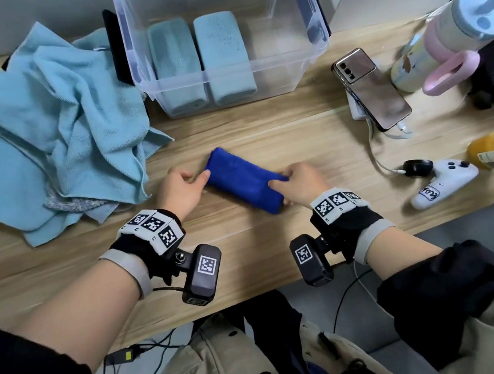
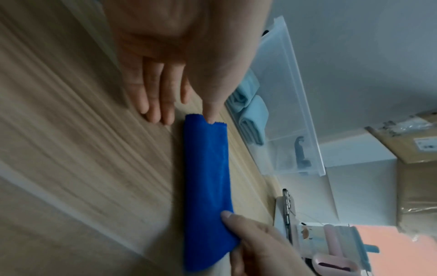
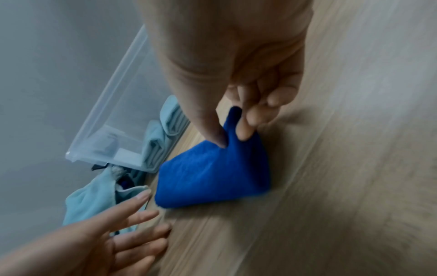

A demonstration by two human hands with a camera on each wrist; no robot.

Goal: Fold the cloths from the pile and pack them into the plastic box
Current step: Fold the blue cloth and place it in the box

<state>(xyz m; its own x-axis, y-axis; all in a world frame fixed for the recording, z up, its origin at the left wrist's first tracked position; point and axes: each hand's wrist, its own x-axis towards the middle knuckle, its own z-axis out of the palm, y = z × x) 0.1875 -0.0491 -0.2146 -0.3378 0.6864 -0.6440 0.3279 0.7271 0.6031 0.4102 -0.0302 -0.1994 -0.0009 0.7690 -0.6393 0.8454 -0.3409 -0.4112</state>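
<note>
Head view | folded royal-blue terry cloth [image 1: 243, 181] lies on wooden table [image 1: 281, 246] before clear plastic box [image 1: 230, 69] | right hand [image 1: 298, 183] pinches its end | left hand [image 1: 180, 194] fingers straight, thumb touching cloth

Head view: even, soft light, sharp, wide-angle bending at edges. Phone [image 1: 373, 91] shows mild glare. Wrist views: dimmer, motion-blurred; table [image 3: 354, 168] grain smeared, near palms out of focus.
</note>
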